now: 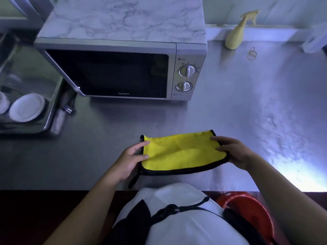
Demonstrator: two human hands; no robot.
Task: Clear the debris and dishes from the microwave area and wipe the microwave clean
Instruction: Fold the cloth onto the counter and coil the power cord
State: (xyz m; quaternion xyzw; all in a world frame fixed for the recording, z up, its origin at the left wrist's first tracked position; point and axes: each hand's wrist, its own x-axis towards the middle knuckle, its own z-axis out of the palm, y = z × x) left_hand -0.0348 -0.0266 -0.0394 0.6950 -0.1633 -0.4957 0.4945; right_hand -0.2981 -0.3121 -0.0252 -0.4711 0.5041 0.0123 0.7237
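Note:
A yellow cloth with black trim (180, 152) lies folded on the steel counter (247, 112) in front of me. My left hand (131, 159) pinches its left edge between thumb and fingers. My right hand (233, 152) grips its right edge, thumb on top. Behind the cloth stands a silver microwave (122, 71) with its dark door closed, two knobs on its right panel and a marble-patterned top.
A sink (26, 82) at the left holds a white plate (26, 107) and other white dishes. A yellow spray bottle (237, 35) and a few rubber bands (252, 53) sit at the back right. A red bucket (251, 211) stands below the counter's front edge.

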